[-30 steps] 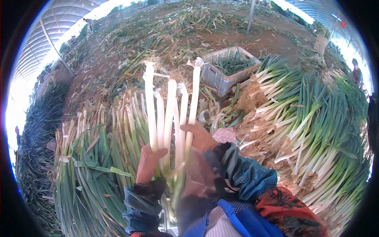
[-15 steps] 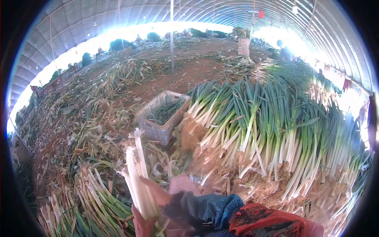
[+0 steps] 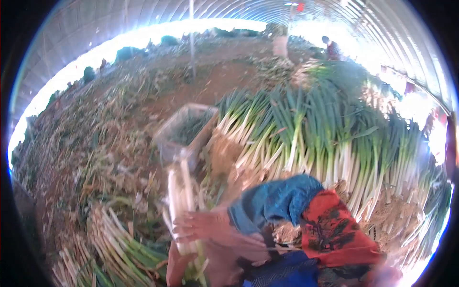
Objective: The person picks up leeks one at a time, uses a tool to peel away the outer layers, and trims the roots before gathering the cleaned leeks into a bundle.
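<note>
A bundle of peeled white leek stalks (image 3: 180, 189) stands nearly upright at the lower centre. My left hand (image 3: 178, 264) is wrapped round its lower part. Higher up, my right hand (image 3: 203, 226) lies across the stalks with its fingers spread, touching them from the right; its arm wears a blue cuff and a red sleeve. To the left of the hands lies a pile of leeks (image 3: 119, 239). Green tops below my left hand are partly hidden.
A plastic crate (image 3: 167, 149) with green leaves stands beyond the bundle. A broad row of leeks (image 3: 330, 129) lies at the right. Leaf scraps cover the soil at the left. A post (image 3: 192, 43) and a distant person (image 3: 331, 49) are farther back.
My right hand has moved up and its fingers have spread across the stalks. The bundle has shifted right, and the right sleeve is raised. The view has tilted down slightly.
</note>
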A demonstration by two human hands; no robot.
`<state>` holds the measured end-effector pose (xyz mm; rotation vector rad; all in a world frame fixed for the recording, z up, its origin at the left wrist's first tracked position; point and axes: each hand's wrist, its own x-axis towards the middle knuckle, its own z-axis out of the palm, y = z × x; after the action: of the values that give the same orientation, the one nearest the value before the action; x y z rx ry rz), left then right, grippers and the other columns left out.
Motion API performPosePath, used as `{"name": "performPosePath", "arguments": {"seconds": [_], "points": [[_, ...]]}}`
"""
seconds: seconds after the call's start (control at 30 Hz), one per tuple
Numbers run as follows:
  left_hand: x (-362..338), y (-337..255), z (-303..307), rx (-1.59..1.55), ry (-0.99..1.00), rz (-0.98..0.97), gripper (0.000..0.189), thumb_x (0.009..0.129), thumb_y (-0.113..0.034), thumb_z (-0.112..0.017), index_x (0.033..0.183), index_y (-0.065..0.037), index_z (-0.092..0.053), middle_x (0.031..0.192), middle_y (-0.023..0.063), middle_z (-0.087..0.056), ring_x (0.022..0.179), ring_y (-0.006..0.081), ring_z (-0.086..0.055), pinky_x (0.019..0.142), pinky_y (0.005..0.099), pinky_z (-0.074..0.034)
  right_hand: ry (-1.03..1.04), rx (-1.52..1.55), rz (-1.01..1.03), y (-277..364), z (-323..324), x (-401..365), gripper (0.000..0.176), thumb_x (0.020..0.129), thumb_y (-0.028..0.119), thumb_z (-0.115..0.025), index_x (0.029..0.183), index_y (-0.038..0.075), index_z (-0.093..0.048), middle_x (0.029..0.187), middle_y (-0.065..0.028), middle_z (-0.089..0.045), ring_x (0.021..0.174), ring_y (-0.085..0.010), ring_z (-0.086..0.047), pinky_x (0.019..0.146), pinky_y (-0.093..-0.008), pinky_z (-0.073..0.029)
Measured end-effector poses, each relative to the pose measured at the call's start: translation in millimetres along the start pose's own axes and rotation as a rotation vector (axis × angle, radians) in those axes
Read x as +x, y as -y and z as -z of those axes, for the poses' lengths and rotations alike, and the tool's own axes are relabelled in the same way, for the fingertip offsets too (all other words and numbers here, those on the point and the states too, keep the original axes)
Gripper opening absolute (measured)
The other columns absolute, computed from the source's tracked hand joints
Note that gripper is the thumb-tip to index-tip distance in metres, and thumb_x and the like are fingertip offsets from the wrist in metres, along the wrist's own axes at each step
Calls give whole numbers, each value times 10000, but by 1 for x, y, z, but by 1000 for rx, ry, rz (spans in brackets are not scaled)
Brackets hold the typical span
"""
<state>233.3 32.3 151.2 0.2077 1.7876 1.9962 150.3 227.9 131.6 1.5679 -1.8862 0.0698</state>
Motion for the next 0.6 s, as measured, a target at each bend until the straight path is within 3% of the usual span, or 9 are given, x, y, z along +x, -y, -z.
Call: {"name": "performPosePath", "arguments": {"seconds": [0.03, 0.13, 0.33, 0.4, 0.43, 0.47, 0.53, 0.57, 0.6], "points": [[10, 18, 15, 48, 9, 0, 575, 632, -40, -650, 1172, 14, -458, 992, 91, -587, 874, 174, -583, 758, 313, -478, -106, -12, 104, -1, -23, 2, 467, 789, 210, -561, 1229, 93, -456, 1126, -161, -515, 1062, -297, -504, 935, -420, -405], [9, 41, 41, 101, -10, 88, 565, 619, -65, -661, 1149, 20, -484, 985, 63, -592, 880, 158, -575, 755, 303, -471, -69, 72, 292, -27, -34, 25, 375, 762, 213, -570, 1120, 107, -534, 979, -107, -571, 915, -264, -559, 799, -398, -441], [3, 18, 49, -76, 59, 224, 610, 597, -101, -663, 1168, 33, -493, 962, 54, -592, 856, 149, -554, 765, 278, -436, 334, 66, 364, -19, -37, 64, 186, 728, 214, -576, 865, 91, -555, 707, 16, -513, 661, -165, -505, 607, -316, -367], [1, 29, 58, 1, 119, 307, 621, 601, -101, -659, 1182, 37, -490, 956, 50, -590, 860, 155, -552, 767, 280, -437, 336, 119, 370, -15, -32, 65, 154, 747, 210, -571, 843, 96, -533, 723, -2, -527, 674, -169, -520, 622, -321, -378], [3, 32, 61, -10, 176, 332, 681, 594, -82, -655, 1228, 46, -444, 1029, 70, -567, 903, 172, -543, 778, 296, -440, 299, 130, 352, -12, -34, 61, 157, 751, 210, -571, 851, 95, -535, 722, -3, -528, 674, -167, -521, 622, -321, -378], [0, 41, 58, -14, 108, 295, 699, 591, -76, -655, 1240, 49, -426, 1053, 79, -555, 917, 175, -539, 777, 301, -442, 265, 136, 336, -9, -34, 57, 160, 755, 211, -571, 860, 95, -536, 720, -5, -529, 673, -166, -523, 621, -321, -379], [-3, 52, 45, -18, -10, 212, 737, 585, -62, -653, 1264, 54, -390, 1101, 97, -531, 944, 182, -531, 776, 310, -446, 423, 227, 302, 7, -48, 47, 187, 810, 234, -547, 921, 84, -537, 762, -24, -569, 711, -190, -576, 652, -357, -418], [-7, 42, 43, -70, 84, 341, 787, 593, -63, -659, 1303, 47, -336, 1153, 114, -494, 981, 186, -518, 782, 318, -444, 516, 258, 294, 14, -50, 45, 197, 824, 242, -539, 940, 83, -535, 777, -31, -581, 728, -196, -591, 663, -369, -429], [-12, 65, 49, 41, 40, 333, 741, 616, -73, -657, 1287, 41, -364, 1122, 108, -510, 953, 186, -524, 764, 320, -447, 609, 292, 280, 19, -52, 41, 208, 838, 251, -532, 958, 81, -534, 793, -38, -592, 744, -202, -606, 675, -382, -440]]}}
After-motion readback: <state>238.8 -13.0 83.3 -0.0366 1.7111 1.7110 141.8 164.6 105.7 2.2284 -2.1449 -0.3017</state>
